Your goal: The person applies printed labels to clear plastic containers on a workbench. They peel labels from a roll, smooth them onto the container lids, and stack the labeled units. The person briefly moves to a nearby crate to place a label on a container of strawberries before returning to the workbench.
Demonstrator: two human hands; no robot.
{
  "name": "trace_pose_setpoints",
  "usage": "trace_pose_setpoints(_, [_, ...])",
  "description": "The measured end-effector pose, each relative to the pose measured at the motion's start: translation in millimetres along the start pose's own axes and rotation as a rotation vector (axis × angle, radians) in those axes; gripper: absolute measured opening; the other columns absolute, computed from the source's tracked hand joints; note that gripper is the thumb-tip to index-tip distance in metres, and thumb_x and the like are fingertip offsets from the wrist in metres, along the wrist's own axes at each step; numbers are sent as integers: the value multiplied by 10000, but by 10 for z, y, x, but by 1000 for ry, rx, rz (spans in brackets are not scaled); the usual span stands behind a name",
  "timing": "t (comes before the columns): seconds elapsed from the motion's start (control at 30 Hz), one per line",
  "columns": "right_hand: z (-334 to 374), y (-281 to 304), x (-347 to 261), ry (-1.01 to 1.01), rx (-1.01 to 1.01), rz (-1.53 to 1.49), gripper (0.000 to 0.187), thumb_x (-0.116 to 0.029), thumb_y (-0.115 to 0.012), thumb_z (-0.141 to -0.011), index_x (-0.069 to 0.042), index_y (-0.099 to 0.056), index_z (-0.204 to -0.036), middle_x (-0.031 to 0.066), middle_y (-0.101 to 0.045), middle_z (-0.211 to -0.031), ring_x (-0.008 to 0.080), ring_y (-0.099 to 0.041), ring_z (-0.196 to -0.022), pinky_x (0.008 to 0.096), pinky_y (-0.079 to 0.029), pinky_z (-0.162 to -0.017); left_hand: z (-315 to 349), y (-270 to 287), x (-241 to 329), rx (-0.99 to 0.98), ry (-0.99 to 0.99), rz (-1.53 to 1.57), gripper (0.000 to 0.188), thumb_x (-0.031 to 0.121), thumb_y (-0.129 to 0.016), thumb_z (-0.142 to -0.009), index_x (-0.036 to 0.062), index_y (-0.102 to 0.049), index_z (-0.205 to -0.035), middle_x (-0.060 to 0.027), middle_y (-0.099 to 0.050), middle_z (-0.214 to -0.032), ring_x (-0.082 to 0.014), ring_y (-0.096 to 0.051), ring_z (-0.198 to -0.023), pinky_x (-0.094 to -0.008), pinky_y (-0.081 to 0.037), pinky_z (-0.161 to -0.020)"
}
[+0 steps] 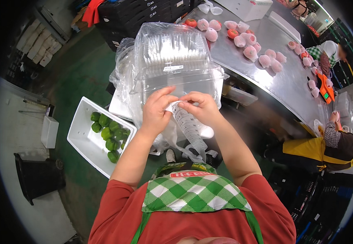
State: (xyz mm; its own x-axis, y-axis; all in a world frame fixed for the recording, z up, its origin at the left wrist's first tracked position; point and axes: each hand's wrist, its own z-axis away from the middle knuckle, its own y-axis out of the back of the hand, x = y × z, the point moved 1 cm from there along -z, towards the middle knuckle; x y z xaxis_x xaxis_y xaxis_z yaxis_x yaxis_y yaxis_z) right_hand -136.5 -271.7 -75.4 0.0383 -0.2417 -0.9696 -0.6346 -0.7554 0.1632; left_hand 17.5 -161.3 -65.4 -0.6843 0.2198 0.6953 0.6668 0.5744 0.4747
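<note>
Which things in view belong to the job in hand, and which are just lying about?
In the job:
- label strip, between the fingertips of the left hand and right hand
- clear plastic boxes, just beyond the hands; probably part of it

Lying about, apparently:
- green peppers in a white box
- netted fruit on the metal table
- black bin

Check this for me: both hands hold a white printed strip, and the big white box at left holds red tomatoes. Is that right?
Not quite: the head view shows green peppers in the big white box, not red tomatoes. The left hand and right hand do hold the white printed strip.
</note>
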Motion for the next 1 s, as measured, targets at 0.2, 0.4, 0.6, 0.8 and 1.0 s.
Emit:
trace_pose_setpoints(0.2, [4, -86, 89, 159, 155, 17, 131, -112, -702, -915, -8, -740, -987, 68, -690, -904, 143, -638, -839, 282, -508, -737, -29, 83, -51, -43, -143, -276, 122, 67, -753, -728, 85, -667, -811, -107, -623, -1315, -334, -539, -1238, -438, -373, -1024])
trace_pose_setpoints(0.4, [-126, 225, 121, -180, 519, -254, 175, -164, -664, -958, -23, -749, -1017, 20, -714, -870, 83, -621, -772, 240, -499, -695, 148, 303, -241, -175, -101, -194, 132, 71, -774, -696, 87, -647, -728, -149, -567, -1389, -354, -481, -1313, -447, -360, -1064])
trace_pose_setpoints(0.6, [-618, 52, 265, -289, 231, 389, 272, -295, -733, -847, -45, -751, -954, 102, -734, -837, 240, -664, -713, 346, -531, -707, 180, 277, -340, -162, 24, -21, 157, 81, -783, -695, 77, -629, -723, -151, -481, -1482, -385, -491, -1308, -428, -461, -1005])
trace_pose_setpoints(0.8, [-759, -20, 431, -221, 172, 615, 280, -327, -669, -833, -80, -753, -933, 130, -724, -953, 304, -684, -898, 387, -539, -827, 47, 246, -361, -276, 62, -45, 138, 101, -755, -728, 83, -618, -730, -111, -469, -1504, -363, -485, -1321, -413, -449, -1023])
trace_pose_setpoints(1.0, [-681, -90, 334, -229, 226, 745, 276, -296, -621, -862, -74, -742, -970, 148, -715, -980, 337, -673, -935, 417, -537, -865, -55, 119, -322, -477, 114, -149, 102, 110, -695, -744, 84, -600, -773, -106, -549, -1435, -372, -468, -1338, -419, -416, -1063])
